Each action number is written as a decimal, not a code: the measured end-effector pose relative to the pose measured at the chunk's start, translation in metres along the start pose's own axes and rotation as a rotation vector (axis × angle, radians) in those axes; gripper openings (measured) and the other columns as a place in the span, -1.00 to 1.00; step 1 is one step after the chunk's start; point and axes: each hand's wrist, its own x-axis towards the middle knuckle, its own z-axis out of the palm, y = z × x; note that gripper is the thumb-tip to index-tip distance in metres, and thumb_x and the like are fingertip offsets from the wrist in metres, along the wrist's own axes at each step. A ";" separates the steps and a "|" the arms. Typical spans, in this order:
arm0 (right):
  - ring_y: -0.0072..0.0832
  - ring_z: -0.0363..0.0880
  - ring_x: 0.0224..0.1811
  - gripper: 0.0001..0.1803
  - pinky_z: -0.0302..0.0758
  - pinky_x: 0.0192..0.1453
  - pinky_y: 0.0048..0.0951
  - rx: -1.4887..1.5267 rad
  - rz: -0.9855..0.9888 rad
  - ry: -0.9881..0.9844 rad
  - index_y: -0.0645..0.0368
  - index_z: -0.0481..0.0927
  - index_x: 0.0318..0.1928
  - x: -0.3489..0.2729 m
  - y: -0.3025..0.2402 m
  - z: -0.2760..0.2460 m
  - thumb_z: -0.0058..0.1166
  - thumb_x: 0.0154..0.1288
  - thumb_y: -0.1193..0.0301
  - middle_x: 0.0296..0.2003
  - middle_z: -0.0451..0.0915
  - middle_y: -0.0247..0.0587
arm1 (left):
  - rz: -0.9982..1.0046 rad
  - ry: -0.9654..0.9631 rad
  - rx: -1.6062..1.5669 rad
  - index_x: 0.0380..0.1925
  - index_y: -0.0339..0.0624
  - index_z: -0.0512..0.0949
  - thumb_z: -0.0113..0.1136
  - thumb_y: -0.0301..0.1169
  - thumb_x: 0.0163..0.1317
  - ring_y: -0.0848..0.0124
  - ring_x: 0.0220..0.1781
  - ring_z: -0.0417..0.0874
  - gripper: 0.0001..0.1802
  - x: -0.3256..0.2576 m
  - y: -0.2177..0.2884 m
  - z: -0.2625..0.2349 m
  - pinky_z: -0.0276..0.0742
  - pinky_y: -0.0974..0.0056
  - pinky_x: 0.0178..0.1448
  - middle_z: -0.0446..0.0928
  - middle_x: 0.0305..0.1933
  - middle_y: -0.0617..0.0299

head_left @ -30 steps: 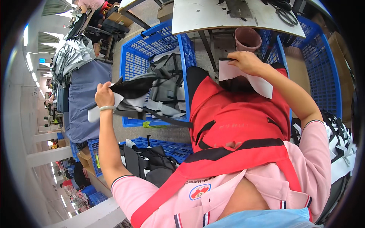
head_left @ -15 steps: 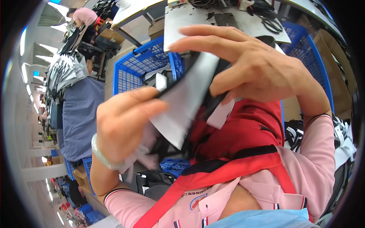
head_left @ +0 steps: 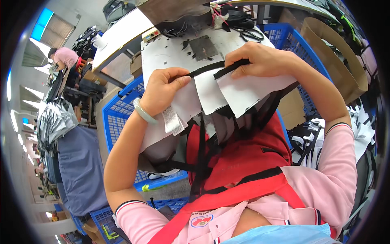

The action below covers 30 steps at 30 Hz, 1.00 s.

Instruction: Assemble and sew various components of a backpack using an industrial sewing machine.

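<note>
Two hands: left hand (head_left: 162,90) and right hand (head_left: 260,61), fingers clamped on one black strap (head_left: 203,70) over white fabric panels (head_left: 239,91). At 12 o'clock, grey sewing counter (head_left: 170,53); at 9, blue crate (head_left: 118,114).

So the left hand (head_left: 162,87) and right hand (head_left: 260,61) are up side by side over the lap, both pinching one strap (head_left: 215,70) that runs between them. Fabric panels (head_left: 227,91) hang under the strap, with a tag (head_left: 172,120) dangling just below the left hand. Behind the hands sits a sewing table (head_left: 170,53), scissors (head_left: 250,34) on its far right. A crate (head_left: 118,114) is to the left, a cardboard box (head_left: 333,53) to the right. Another person (head_left: 65,57) is far back left.
</note>
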 end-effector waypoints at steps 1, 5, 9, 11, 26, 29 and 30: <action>-0.27 0.51 -0.33 -0.69 0.43 -0.16 -0.34 -0.008 0.025 0.007 0.27 0.55 -0.17 0.001 0.008 -0.003 0.17 0.15 0.31 -0.39 0.57 -0.04 | 0.022 0.000 0.010 -0.23 -0.44 0.59 0.22 -0.47 0.21 0.60 -0.35 0.50 -0.78 0.010 -0.003 0.000 0.45 0.47 -0.22 0.61 -0.39 0.28; -0.36 0.50 -0.34 -0.71 0.42 -0.15 -0.39 -0.009 0.061 0.060 0.26 0.54 -0.19 0.009 0.035 -0.017 0.17 0.16 0.32 -0.42 0.56 -0.12 | 0.022 -0.015 -0.088 -0.24 -0.42 0.61 0.24 -0.44 0.21 0.62 -0.35 0.49 -0.78 0.048 -0.005 0.001 0.43 0.49 -0.24 0.60 -0.39 0.31; -0.54 0.42 -0.36 -0.74 0.40 -0.17 -0.46 0.050 0.099 0.052 0.24 0.54 -0.21 0.022 0.063 -0.026 0.17 0.16 0.33 -0.45 0.51 -0.25 | -0.062 -0.120 -0.152 -0.24 -0.35 0.63 0.24 -0.41 0.22 0.63 -0.36 0.53 -0.80 0.079 -0.014 -0.004 0.44 0.51 -0.27 0.60 -0.37 0.33; -0.53 0.43 -0.35 -0.73 0.40 -0.15 -0.45 0.050 0.108 0.076 0.27 0.53 -0.22 0.028 0.080 -0.024 0.18 0.15 0.34 -0.46 0.50 -0.23 | -0.158 -0.106 -0.292 -0.29 -0.37 0.64 0.32 -0.42 0.14 0.61 -0.39 0.53 -0.79 0.092 -0.020 -0.002 0.44 0.48 -0.29 0.61 -0.38 0.29; -0.50 0.48 -0.25 -0.64 0.41 -0.07 -0.42 0.060 0.224 0.100 0.27 0.53 -0.13 0.067 0.146 -0.024 0.15 0.17 0.26 -0.34 0.57 -0.21 | -0.218 0.028 -0.338 -0.25 -0.37 0.63 0.31 -0.42 0.13 0.53 -0.40 0.58 -0.76 0.168 -0.076 0.007 0.48 0.45 -0.29 0.63 -0.36 0.22; -0.52 0.47 -0.22 -0.62 0.41 -0.04 -0.44 0.090 0.265 0.077 0.30 0.52 -0.11 0.072 0.147 -0.026 0.17 0.15 0.27 -0.32 0.56 -0.22 | -0.212 0.019 -0.325 -0.22 -0.38 0.61 0.30 -0.42 0.14 0.53 -0.38 0.60 -0.74 0.175 -0.084 0.005 0.49 0.45 -0.27 0.63 -0.34 0.21; -0.54 0.46 -0.23 -0.62 0.41 -0.05 -0.44 0.101 0.264 0.062 0.29 0.52 -0.11 0.072 0.147 -0.026 0.16 0.16 0.27 -0.33 0.56 -0.23 | -0.206 0.021 -0.321 -0.22 -0.38 0.61 0.30 -0.41 0.14 0.53 -0.38 0.60 -0.73 0.177 -0.085 0.006 0.49 0.45 -0.27 0.63 -0.34 0.21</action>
